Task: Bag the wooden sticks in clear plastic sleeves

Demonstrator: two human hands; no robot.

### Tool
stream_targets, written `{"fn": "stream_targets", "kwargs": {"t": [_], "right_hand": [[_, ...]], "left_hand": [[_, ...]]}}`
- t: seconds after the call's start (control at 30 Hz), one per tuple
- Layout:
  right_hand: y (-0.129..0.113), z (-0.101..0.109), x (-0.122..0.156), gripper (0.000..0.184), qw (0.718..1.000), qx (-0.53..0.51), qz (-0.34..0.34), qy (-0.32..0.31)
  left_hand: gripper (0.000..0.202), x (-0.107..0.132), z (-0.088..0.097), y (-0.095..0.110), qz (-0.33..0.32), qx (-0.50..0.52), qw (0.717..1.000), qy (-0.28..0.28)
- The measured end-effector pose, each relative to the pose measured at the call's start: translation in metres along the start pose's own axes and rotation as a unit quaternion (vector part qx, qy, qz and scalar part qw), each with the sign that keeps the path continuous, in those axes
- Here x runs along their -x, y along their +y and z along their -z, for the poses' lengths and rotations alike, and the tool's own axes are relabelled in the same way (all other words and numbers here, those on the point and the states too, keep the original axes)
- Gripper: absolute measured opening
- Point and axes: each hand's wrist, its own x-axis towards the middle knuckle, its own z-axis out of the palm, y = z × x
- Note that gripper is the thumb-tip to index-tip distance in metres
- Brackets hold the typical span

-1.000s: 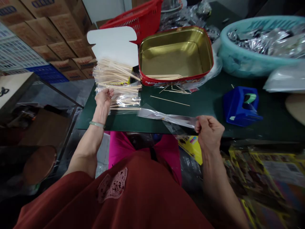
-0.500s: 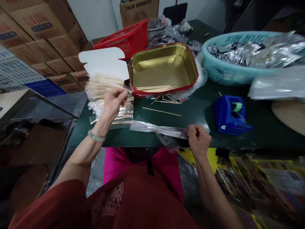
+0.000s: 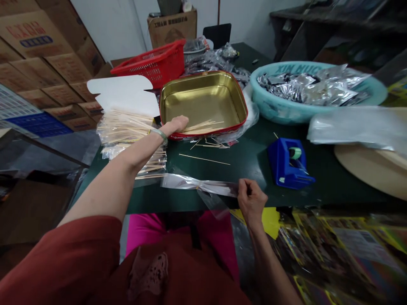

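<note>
My left hand point(image 3: 178, 123) reaches over the near left corner of a gold-lined rectangular tin point(image 3: 206, 93), beside thin wooden sticks point(image 3: 203, 126) lying in it. The fingers of that hand are hidden, so their grip does not show. At the table's front edge my right hand point(image 3: 253, 200) is closed on the right end of a bundle of clear plastic bags point(image 3: 182, 182), gathered around its middle by a band. One bag hangs loose over the edge. Left of the tin lies a pile of bagged wooden sticks point(image 3: 124, 129).
A blue tape dispenser point(image 3: 288, 163) stands right of my right hand. Behind are a red basket point(image 3: 152, 63) and a turquoise basin point(image 3: 286, 112) of silvery packets. Loose sticks point(image 3: 205, 159) lie before the tin. Cardboard boxes point(image 3: 34, 38) are stacked at left.
My left hand has moved right, from above the bagged sticks into the tin. The right hand keeps hold of the plastic bags. The whole view has shifted a little.
</note>
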Motion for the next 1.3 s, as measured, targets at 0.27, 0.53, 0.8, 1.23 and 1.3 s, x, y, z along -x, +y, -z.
{"fn": "stream_targets", "kwargs": {"t": [0.27, 0.53, 0.8, 1.23, 1.3], "right_hand": [[0.002, -0.001, 0.000, 0.030, 1.000, 0.001, 0.009, 0.008], [0.005, -0.003, 0.000, 0.030, 1.000, -0.015, 0.006, 0.006], [-0.007, 0.002, -0.008, 0.029, 0.994, -0.106, -0.030, -0.004], [-0.108, -0.006, -0.072, 0.023, 0.975, -0.130, 0.093, -0.155], [-0.109, -0.010, -0.072, 0.021, 0.976, -0.118, 0.094, -0.157]], "left_hand": [[0.012, 0.001, -0.001, -0.022, -0.029, 0.180, 0.983, 0.036], [0.015, 0.011, 0.010, -0.038, -0.063, 0.364, 0.922, 0.117], [0.022, 0.077, 0.007, 0.014, -0.262, 0.550, 0.775, 0.171], [0.010, 0.119, -0.084, 0.083, -0.294, 0.362, 0.865, 0.186], [0.004, 0.123, -0.079, 0.084, -0.265, 0.356, 0.874, 0.198]]}}
